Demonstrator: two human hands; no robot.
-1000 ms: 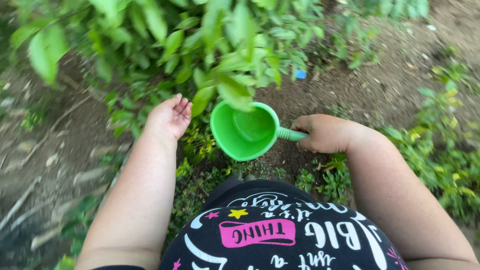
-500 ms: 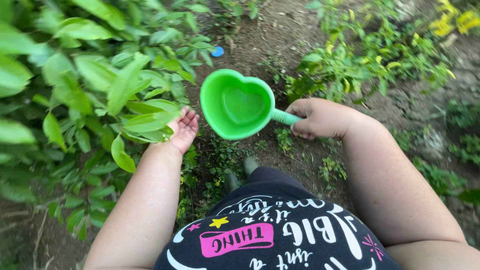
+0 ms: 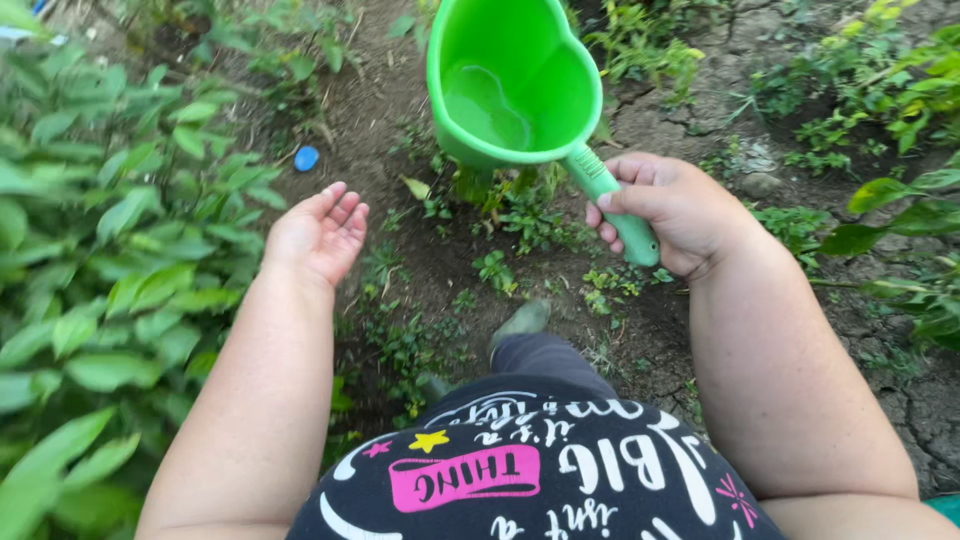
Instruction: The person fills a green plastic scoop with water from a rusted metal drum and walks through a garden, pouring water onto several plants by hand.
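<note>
Down at the bottom, a black printed shirt (image 3: 520, 470) fills the near edge, and just past it a shoe toe (image 3: 523, 320) pokes onto the dark soil (image 3: 390, 90). The left hand (image 3: 318, 235) is out in front, open, fingers loosely spread, holding nothing, hovering just beside the leafy bush (image 3: 110, 230) that crowds the whole left side. Now the right hand (image 3: 672, 212): closed firmly round the ribbed handle of a green scoop (image 3: 515, 80), thumb on top. The scoop sits high and forward, above the small weeds (image 3: 520, 215) in the middle of the bed, tipped a little, with water pooled in its bowl; whether any is spilling over the far lip I can't quite tell from this angle.

My read: this is the carry-and-aim stage of watering, scoop loaded and held over the low plants. The next move would call for a slow wrist roll to tip the bowl forward, keeping the pour low so the soil doesn't splash.

Room to move? Open ground runs straight ahead up the bare strip, where a small blue cap (image 3: 306, 158) lies near the bush. Left is hemmed in by leaves, right by more greenery (image 3: 900, 90) over cracked earth.
</note>
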